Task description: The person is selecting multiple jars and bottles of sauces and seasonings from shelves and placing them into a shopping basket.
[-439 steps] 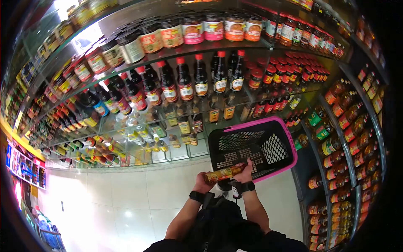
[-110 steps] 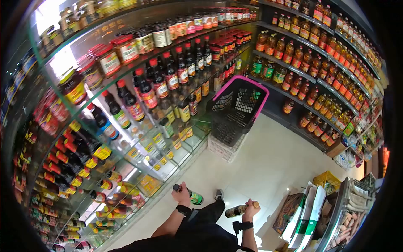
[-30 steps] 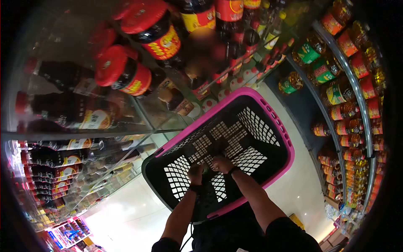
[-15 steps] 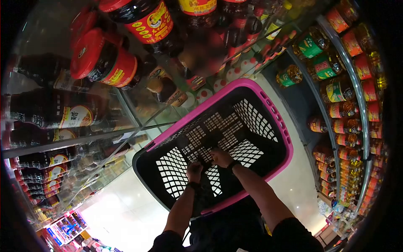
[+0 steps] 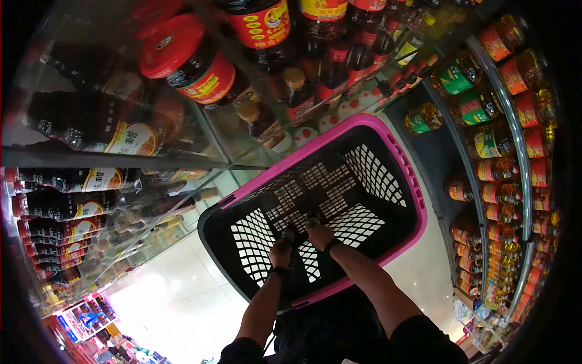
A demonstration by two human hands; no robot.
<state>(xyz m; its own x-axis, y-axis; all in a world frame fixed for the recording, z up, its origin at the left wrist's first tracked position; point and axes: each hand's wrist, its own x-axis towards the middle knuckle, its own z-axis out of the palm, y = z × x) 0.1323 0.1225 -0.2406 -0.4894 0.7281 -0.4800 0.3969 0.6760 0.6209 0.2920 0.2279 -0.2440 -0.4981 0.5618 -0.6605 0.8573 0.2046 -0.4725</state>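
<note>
A black shopping basket (image 5: 209,242) with a pink rim and lattice sides fills the middle of the head view. Over its inside, left of centre, is my left hand (image 5: 280,253), its fingers closed round something small and dark. My right hand (image 5: 319,235) is just to the right of it, also closed, with a small dark thing at its fingertips. What either hand grips is too dark to make out. The two hands are apart, with black bands on both wrists. No goods show inside the basket.
Glass shelves on the left hold dark bottles (image 5: 130,139) and red-lidded jars (image 5: 173,48). Curved shelves on the right carry oil bottles (image 5: 485,142) behind a metal rail (image 5: 515,127). Pale floor (image 5: 182,273) shows below. A colourful poster (image 5: 88,318) stands at the lower left.
The view has shifted, so the left shelves and jars appear further right and the basket slightly right. My right hand sits a little lower, and small dark things now show at both hands' fingertips.
</note>
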